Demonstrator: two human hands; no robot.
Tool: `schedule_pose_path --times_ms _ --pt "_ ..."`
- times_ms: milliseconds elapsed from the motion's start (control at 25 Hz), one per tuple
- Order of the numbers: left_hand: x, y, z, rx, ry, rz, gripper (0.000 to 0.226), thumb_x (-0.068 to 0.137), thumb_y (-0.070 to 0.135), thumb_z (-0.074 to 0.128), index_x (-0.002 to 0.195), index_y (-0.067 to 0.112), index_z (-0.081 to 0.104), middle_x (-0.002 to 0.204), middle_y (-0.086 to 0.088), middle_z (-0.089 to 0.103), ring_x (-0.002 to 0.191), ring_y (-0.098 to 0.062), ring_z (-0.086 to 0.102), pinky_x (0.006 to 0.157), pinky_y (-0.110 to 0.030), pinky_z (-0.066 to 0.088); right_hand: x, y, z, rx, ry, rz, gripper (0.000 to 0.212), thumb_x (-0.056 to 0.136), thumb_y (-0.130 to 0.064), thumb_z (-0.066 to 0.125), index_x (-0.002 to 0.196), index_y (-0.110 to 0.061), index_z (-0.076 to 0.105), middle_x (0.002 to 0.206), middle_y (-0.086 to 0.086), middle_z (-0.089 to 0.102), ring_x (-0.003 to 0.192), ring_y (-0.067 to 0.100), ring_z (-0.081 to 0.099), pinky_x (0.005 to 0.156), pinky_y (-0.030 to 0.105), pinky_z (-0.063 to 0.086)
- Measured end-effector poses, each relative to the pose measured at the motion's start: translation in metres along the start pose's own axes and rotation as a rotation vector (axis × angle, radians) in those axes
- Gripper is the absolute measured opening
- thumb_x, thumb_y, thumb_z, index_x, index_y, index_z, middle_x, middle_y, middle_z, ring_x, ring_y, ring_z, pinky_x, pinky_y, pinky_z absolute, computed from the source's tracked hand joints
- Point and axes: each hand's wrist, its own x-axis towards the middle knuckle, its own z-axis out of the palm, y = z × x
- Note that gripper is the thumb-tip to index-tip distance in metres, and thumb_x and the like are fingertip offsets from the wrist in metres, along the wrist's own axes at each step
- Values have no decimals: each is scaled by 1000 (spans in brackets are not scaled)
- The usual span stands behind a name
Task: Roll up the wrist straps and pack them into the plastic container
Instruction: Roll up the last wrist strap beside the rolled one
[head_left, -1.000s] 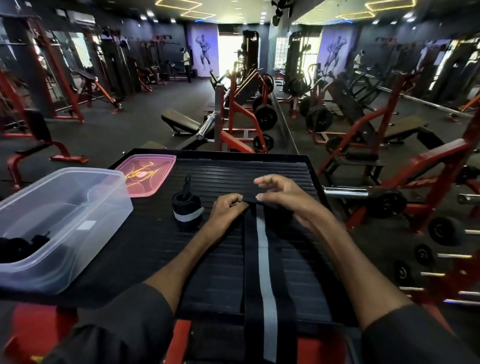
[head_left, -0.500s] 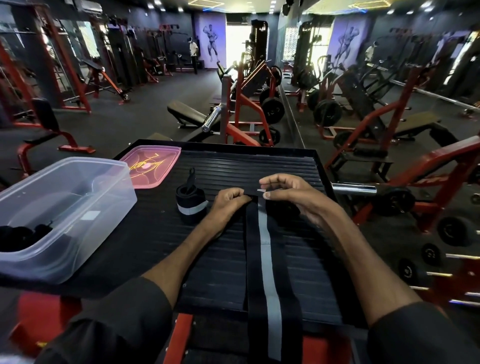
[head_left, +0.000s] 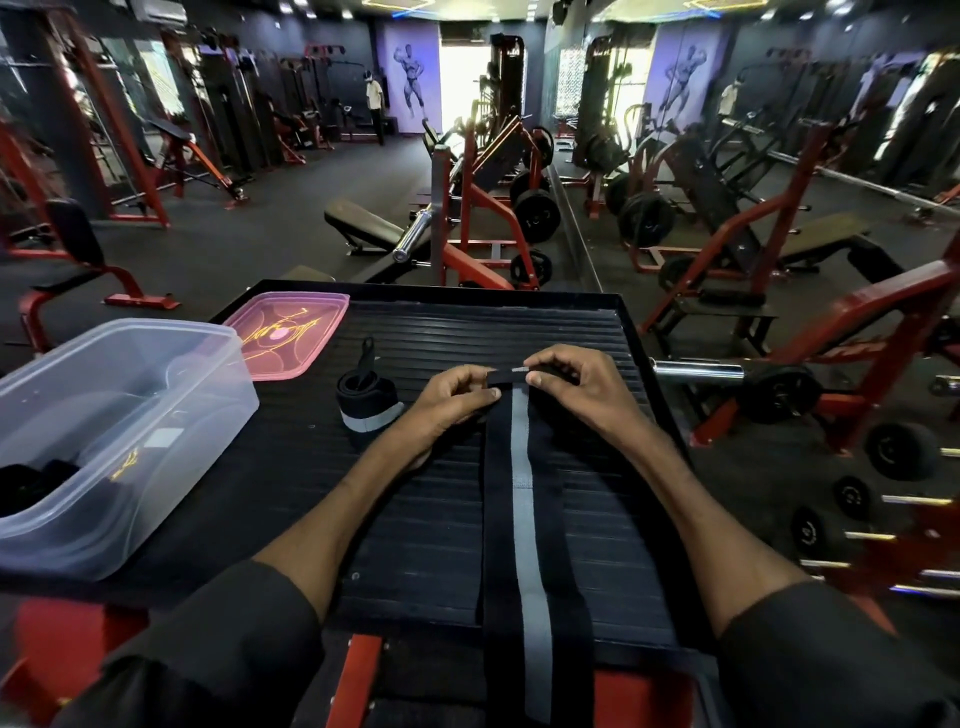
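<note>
A black wrist strap (head_left: 524, 525) runs up from the counter's (head_left: 587, 332) near edge; left hand (head_left: 457, 397) and right hand (head_left: 576, 384) pinch its far end, a rolled strap (head_left: 366, 402) and plastic container (head_left: 119, 431) toward the left edge

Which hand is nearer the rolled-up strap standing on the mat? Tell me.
Left. The left hand pinches the flat strap just right of the rolled strap; the right hand is farther right, beyond the left.

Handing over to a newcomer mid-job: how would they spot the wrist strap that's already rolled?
Find the black ribbed platform. Between the pink lid and the left hand stands the rolled wrist strap: a compact cylinder, whereas the other strap lies flat.
</note>
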Motion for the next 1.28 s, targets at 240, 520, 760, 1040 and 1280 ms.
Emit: schedule_pose_path --times_ms 240,520,760,1040,1280 --pt "1 3 6 54 66 67 23 94 17 68 116 12 69 95 3 64 86 -5 62 70 -14 51 -1 0 4 -14 0 -30 16 89 -13 76 105 -12 78 100 -2 78 99 9 72 93 38 57" --pt "6 -5 2 256 61 149 25 95 19 66 119 12 68 106 -8 72 95 -19 67 86 -37 55 -2 -2 7 59 36 -26 12 87 -7 77 99 -7 77 94 4 78 92 17 74 87 40 59" --pt "6 -5 6 328 196 239 22 87 13 75 105 25 72 104 -4 74 95 -14 67 85 -24 52 -1 2 8 111 -13 -21 13 87 -4 76 99 -9 74 95 0 75 90 13 71 85 31 57" --pt "3 -3 6 373 204 336 28 78 10 83 102 22 75 99 -1 75 87 -10 68 82 -17 52 1 -11 -8 675 -99 463 18 89 -4 71 104 -13 75 98 5 76 85 7 71 74 16 53" --pt "1 1 8 295 223 368 29 76 7 84 100 21 75 100 4 75 92 -6 70 86 -18 53 -1 -2 1 537 -193 542 36 91 -36 71 115 -9 73 101 2 71 96 16 63 85 31 48"
